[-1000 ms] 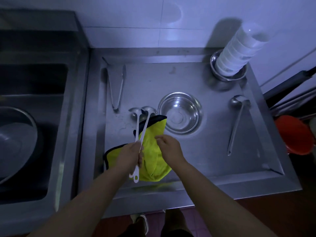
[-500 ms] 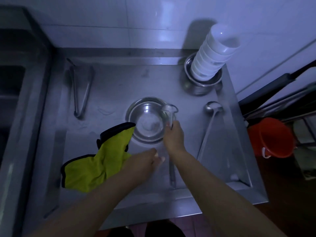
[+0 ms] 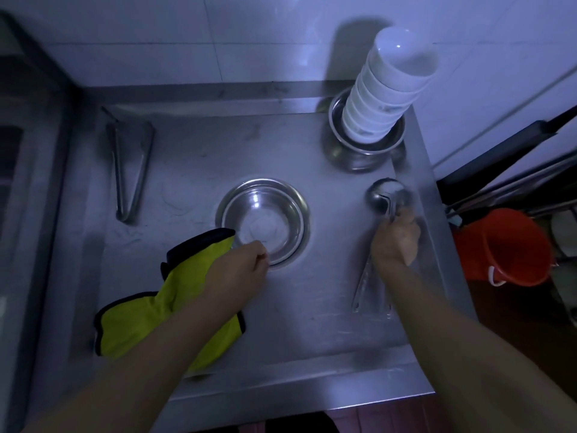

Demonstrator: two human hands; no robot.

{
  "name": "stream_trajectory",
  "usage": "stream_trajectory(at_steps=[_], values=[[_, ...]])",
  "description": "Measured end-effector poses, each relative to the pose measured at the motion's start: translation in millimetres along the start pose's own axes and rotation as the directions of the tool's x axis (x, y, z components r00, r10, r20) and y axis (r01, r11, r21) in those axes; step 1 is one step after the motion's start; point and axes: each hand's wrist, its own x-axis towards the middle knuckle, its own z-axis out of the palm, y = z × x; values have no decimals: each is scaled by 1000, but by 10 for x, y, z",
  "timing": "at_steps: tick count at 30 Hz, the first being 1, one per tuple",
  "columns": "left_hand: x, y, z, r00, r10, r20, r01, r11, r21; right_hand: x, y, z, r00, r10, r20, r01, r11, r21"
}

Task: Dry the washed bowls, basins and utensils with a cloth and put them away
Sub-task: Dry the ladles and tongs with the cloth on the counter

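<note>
A yellow cloth [image 3: 175, 307] with black edging lies on the steel draining counter [image 3: 312, 307] under my left forearm. My left hand [image 3: 240, 270] grips its upper end, knuckles at the near rim of an upright steel bowl [image 3: 265, 220] in the counter's middle. My right hand [image 3: 395, 242] is curled round the stems of metal ladles [image 3: 387, 195] by the right edge. Their cups point away from me and their handles [image 3: 368, 289] stick out below my wrist, blurred.
Metal tongs [image 3: 131, 170] lie at the left of the counter. A leaning stack of white bowls [image 3: 387, 92] stands in a steel basin [image 3: 365, 148] at the back right. An orange bucket [image 3: 512, 248] sits on the floor beyond the right edge.
My right hand carried the ladles from above the middle bowl over to the ladle at the right edge. My left hand moved with the cloth up to the bowl's near rim.
</note>
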Motion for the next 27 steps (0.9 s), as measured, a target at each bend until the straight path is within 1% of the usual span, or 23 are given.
stream_trajectory(at_steps=[3,4,5,6,7,8,9,10,11,12,13,14,15,17,20,21,23,24,25,27], values=[[-55,-232,-161,996,-37,-76,34,999,-32,-124,-33,79,993,23,-119,-34,995,-93],[-75,-323,-232,993,-69,-99,66,997,-28,-229,-84,106,983,-18,-180,-4,993,-122],[-93,-429,-303,986,-113,-119,111,994,-23,-357,-155,152,965,-106,-239,77,989,-126],[-116,-549,-373,978,-155,-139,154,988,-19,-541,-234,224,939,-221,-262,199,974,-106],[-142,-674,-436,970,-186,-157,185,982,-23,-790,-352,297,911,-342,-230,341,939,-46],[-172,-801,-495,963,-206,-172,203,979,-35,-1094,-465,392,875,-463,-138,472,881,38],[-204,-923,-557,957,-219,-189,212,976,-56,-1432,-592,484,826,-563,-36,561,812,158],[-246,-1044,-624,951,-230,-205,217,973,-83,-1810,-719,564,774,-628,76,586,757,289],[-290,-1162,-690,947,-237,-218,218,970,-108,-2207,-809,681,700,-687,196,601,715,358],[-340,-1276,-761,944,-239,-228,216,969,-123,-2596,-886,809,599,-747,289,668,665,333],[-393,-1389,-832,943,-237,-233,213,969,-124,-2926,-934,945,494,-787,369,761,597,254],[-452,-1503,-900,945,-232,-232,209,971,-118,-3166,-974,1067,446,-785,429,816,554,165],[-510,-1621,-963,948,-221,-230,199,974,-112,-3301,-1028,1162,447,-765,464,836,542,88],[-600,-1861,-1087,950,-208,-231,190,977,-97,-3324,-1125,1310,474,-762,442,854,521,-17],[-699,-2178,-1300,946,-203,-254,194,979,-58,-3077,-1125,1382,464,-782,417,878,468,-100],[-733,-2265,-1371,946,-198,-258,191,980,-51,-2971,-1079,1365,485,-770,413,870,472,-142],[-815,-2417,-1507,945,-198,-260,188,980,-61,-2777,-930,1268,555,-732,395,831,507,-229],[-849,-2476,-1556,942,-200,-268,192,980,-59,-2689,-828,1196,580,-712,395,814,517,-264],[-890,-2538,-1604,939,-200,-281,195,980,-46,-2636,-709,1121,591,-701,400,807,514,-290],[-989,-2677,-1689,935,-201,-291,198,979,-38,-2681,-448,984,559,-698,447,829,476,-293]])
